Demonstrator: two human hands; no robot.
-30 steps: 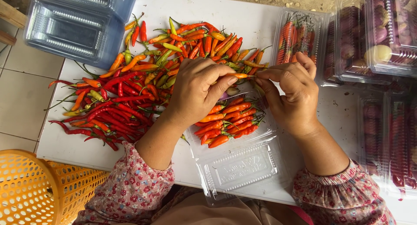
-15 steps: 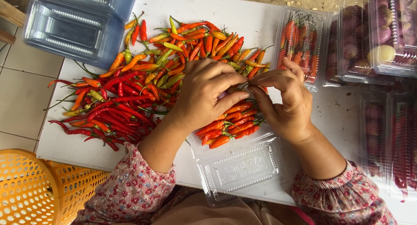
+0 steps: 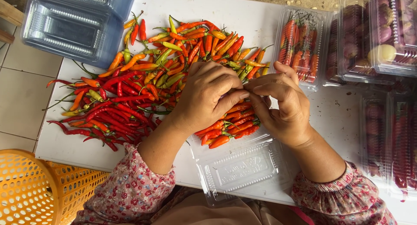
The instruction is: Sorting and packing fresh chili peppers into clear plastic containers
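Filling a clear box w/ chillies

Nearest: floral sleeves, an orange basket (image 3: 26, 190) at lower left, & the open clear clamshell box (image 3: 243, 166) on the white table (image 3: 330, 116), lid flap toward the person. Just beyond, a bunch of red-orange chillies (image 3: 228, 129) lies in the box. Both hands sit over it, fingertips meeting: left hand (image 3: 206, 97) curled, thumb pressed to the right hand (image 3: 282, 105), which is bent & pinching. Can't tell what they grip, if anything. Further out: loose chilli pile (image 3: 126, 90) to the left, a packed chilli box (image 3: 299, 47), stacked empty boxes (image 3: 74, 23) far left, purple-tinted packs (image 3: 373, 38) far right
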